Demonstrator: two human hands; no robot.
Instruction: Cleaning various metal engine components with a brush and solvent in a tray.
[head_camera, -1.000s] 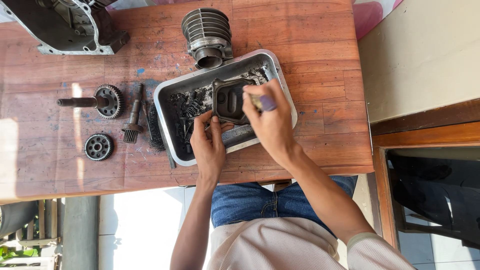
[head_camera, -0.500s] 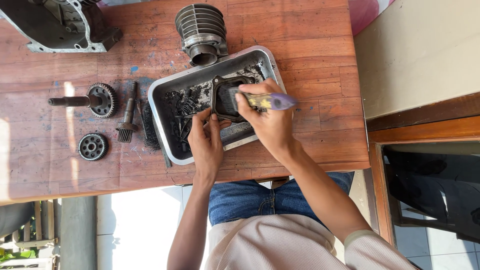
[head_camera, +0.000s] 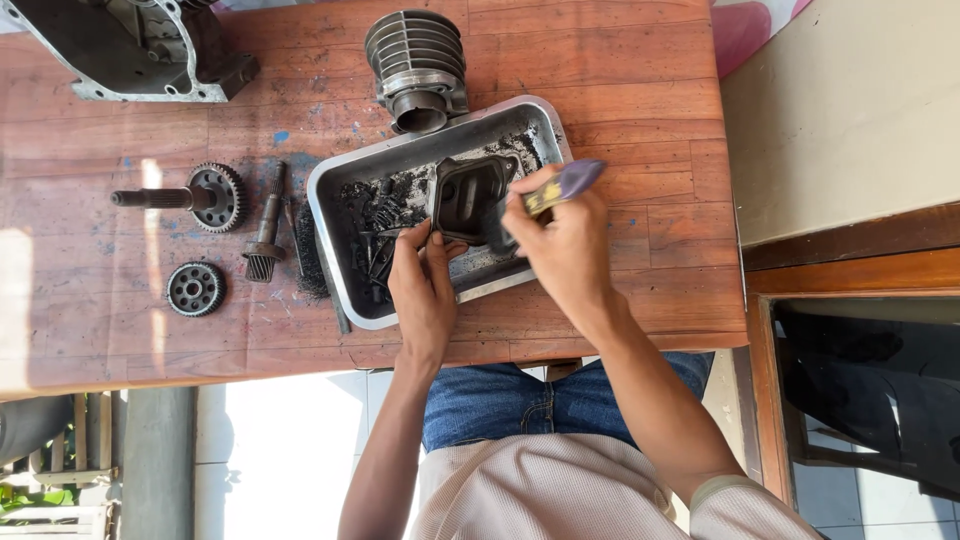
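Nearest, bent over a wooden table, seated in jeans and a pale shirt. Left hand pinching the near edge of a dark engine cover, tilting it up inside a grimy metal tray; right hand wrapped closed around a brush with a purple handle, bristle end pressed against the cover. Judging by the black sludge and loose bits pooled in the tray, cleaning well under way but not finished: cover dark all over, no clean face showing. Left of the tray, already laid out apart: a wire brush, a splined shaft, a geared shaft, a small gear. Farther off, touching the tray's far rim, a finned cylinder; at the far left corner, a crankcase half, cut off by the frame edge. Brush bristles hidden behind the fingers; small parts in the tray too murky to name.
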